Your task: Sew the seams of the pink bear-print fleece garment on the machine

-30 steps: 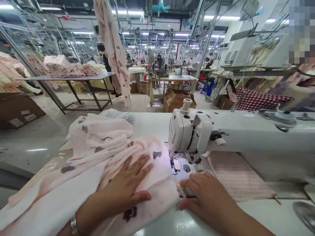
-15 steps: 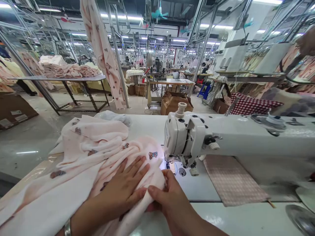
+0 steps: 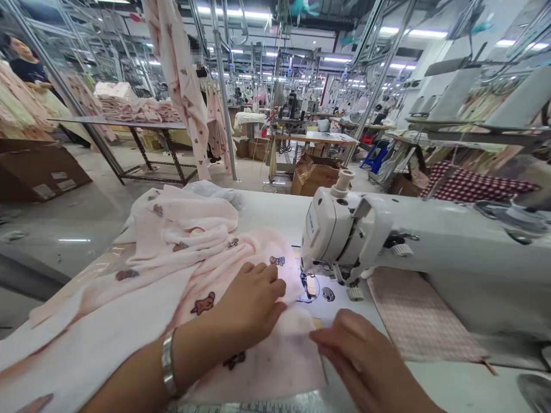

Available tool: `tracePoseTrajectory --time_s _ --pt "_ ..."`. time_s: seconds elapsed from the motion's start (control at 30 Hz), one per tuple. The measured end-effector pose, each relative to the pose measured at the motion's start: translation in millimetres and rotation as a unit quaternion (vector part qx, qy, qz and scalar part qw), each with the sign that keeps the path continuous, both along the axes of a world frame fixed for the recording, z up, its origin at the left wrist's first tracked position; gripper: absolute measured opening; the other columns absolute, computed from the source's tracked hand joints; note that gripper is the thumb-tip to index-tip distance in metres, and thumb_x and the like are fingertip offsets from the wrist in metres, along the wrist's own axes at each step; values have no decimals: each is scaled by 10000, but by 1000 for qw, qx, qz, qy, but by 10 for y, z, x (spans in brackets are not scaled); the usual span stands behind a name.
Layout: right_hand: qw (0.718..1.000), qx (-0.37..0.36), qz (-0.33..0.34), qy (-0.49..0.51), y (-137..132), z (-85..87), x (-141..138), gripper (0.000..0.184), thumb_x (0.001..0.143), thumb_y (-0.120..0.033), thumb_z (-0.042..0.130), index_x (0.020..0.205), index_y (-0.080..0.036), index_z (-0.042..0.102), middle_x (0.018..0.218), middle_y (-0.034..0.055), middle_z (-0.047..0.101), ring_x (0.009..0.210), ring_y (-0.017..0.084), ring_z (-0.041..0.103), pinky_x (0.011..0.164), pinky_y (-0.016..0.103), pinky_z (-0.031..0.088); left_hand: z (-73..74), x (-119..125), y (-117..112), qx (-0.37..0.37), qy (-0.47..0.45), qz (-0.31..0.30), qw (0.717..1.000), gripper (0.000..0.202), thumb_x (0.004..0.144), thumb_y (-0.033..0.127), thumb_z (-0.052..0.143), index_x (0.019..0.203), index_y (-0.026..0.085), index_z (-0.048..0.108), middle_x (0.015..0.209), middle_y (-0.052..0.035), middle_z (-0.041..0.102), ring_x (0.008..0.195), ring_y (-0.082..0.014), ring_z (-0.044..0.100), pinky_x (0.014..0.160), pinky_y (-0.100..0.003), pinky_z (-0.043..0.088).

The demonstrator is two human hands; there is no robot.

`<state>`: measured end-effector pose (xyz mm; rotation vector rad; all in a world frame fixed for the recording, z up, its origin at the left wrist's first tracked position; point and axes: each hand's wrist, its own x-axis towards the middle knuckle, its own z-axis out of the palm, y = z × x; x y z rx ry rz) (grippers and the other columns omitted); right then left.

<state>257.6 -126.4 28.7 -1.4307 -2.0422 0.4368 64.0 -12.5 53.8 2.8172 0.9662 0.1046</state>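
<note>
Place: garment sewing workshop | sewing machine [image 3: 434, 229] | thread cones [image 3: 457, 92] | stacked pink cloth [image 3: 124, 109] | hanging garments [image 3: 184, 77]

A white, smooth-surfaced sewing table [image 3: 273, 213] carried a pale pink, soft fabric printed with small brown figures [image 3: 155, 298], heaped in folds across its left side. A crumpled greyish-white cloth [image 3: 220, 193] lay at the heap's far edge. On the right stood a white, long-armed metal sewing machine [image 3: 430, 229], with a flat pink checked cloth [image 3: 424, 315] beneath its arm. Beyond, the glossy grey floor [image 3: 101, 221] bore a closed-sided brown cardboard box [image 3: 41, 169] at left and a crumpled brown cardboard box [image 3: 316, 173] farther right.
</note>
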Motion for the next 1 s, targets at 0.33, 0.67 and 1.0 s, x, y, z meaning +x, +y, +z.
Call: tracePoseTrajectory --time_s 0.33,0.67,1.0 --pt "970 -85 25 -224 237 -94 -31 525 791 -627 507 1248 -375 452 936 64 525 902 266 488 781 457 331 -192 38 9 10 -181 -76 980 175 884 131 362 825 156 525 839 -50 538 762 -180 482 688 -307 394" --pt "981 -24 18 -191 302 -131 353 230 892 -379 497 1037 -263 631 808 52 616 822 224 547 749 396 362 -295 -81 -141 42 -52 -134 989 134 850 204 546 980 177 531 888 -42 557 785 -210 495 690 -330 401" --pt "976 77 77 -189 338 -79 250 219 845 -142 404 915 -211 599 723 32 606 711 186 544 684 341 320 -368 162 -87 72 -199 -102 972 187 879 137 391 770 159 542 713 -31 547 653 -166 493 604 -294 402"
